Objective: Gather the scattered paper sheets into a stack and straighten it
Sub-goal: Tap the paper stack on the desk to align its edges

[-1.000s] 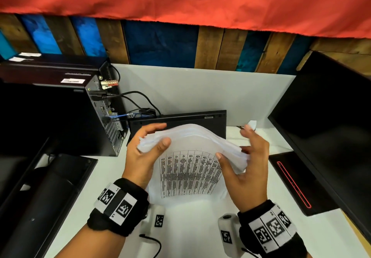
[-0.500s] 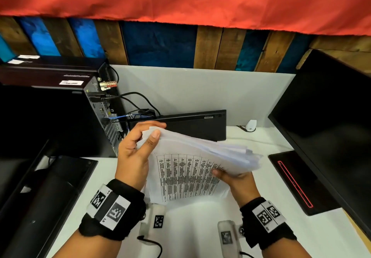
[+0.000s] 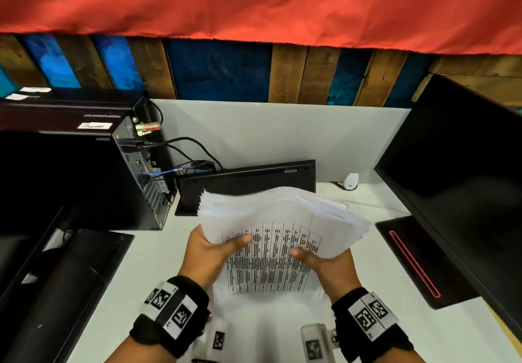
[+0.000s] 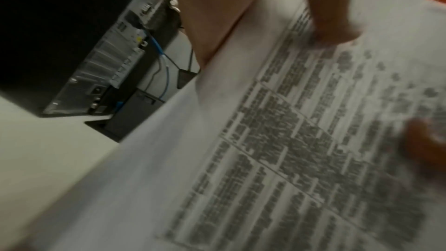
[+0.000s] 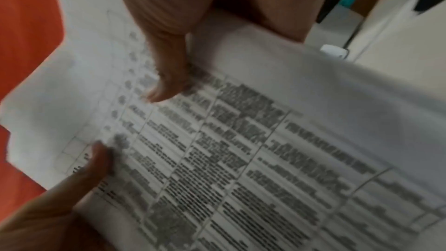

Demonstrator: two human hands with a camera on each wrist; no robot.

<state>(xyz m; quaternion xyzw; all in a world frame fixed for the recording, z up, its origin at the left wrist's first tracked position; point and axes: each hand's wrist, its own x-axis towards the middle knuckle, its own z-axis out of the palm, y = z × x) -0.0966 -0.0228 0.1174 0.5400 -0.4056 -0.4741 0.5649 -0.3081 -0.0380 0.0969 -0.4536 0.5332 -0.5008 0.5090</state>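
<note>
A stack of white paper sheets [image 3: 278, 238], its top sheet printed with a table, is held upright over the white desk [image 3: 147, 266] between both hands. My left hand [image 3: 210, 251] grips its left side, thumb across the printed face. My right hand [image 3: 320, 261] grips the lower right side, thumb on the print. The upper edges fan out unevenly toward the right. Both wrist views show the printed sheets [image 4: 301, 150] [image 5: 241, 150] close up and blurred, with the left thumb [image 4: 335, 18] and the right thumb [image 5: 169, 75] pressed on them. The fingers behind the paper are hidden.
A black computer tower [image 3: 84, 179] with cables stands at the left. A black device [image 3: 248, 181] stands behind the sheets. A dark monitor [image 3: 457, 181] and its base [image 3: 418, 261] are at the right. A black keyboard-like item [image 3: 56, 292] lies at the near left.
Both hands slid down from the top corners to the lower sides of the stack. The stack tipped upright and its top edges now fan out to the right.
</note>
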